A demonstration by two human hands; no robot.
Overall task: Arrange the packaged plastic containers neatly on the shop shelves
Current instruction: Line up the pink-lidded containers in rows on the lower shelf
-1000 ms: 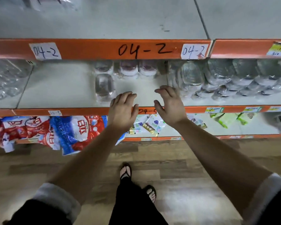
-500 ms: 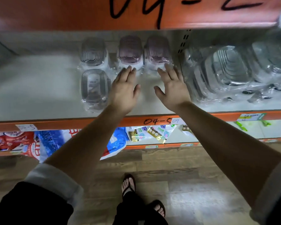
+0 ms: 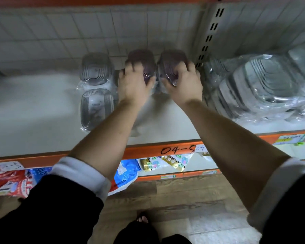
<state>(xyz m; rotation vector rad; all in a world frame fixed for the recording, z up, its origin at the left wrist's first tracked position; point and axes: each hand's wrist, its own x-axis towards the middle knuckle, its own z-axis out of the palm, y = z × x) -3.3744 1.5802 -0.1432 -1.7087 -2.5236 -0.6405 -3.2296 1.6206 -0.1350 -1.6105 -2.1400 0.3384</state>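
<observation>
Two purple-lidded container packs stand side by side at the back of the white shelf [image 3: 33, 110]. My left hand [image 3: 133, 83] grips the left purple pack [image 3: 143, 59], fingers curled over its top. My right hand [image 3: 183, 83] grips the right purple pack [image 3: 173, 58] the same way. Just left of them a clear container pack [image 3: 95, 69] stands at the back. A second clear pack [image 3: 96, 107] lies in front of it.
A heap of larger clear wrapped containers [image 3: 261, 88] fills the shelf right of the slotted upright post [image 3: 209, 32]. The orange shelf edge [image 3: 148, 152] is marked 04-5. Below hang red and blue bags [image 3: 12, 182] and small packets [image 3: 165, 162]. My feet stand on wooden flooring [image 3: 183, 199].
Both hands reached deeper into the shelf and closed on the two purple-lidded packs. The camera moved closer to the shelf.
</observation>
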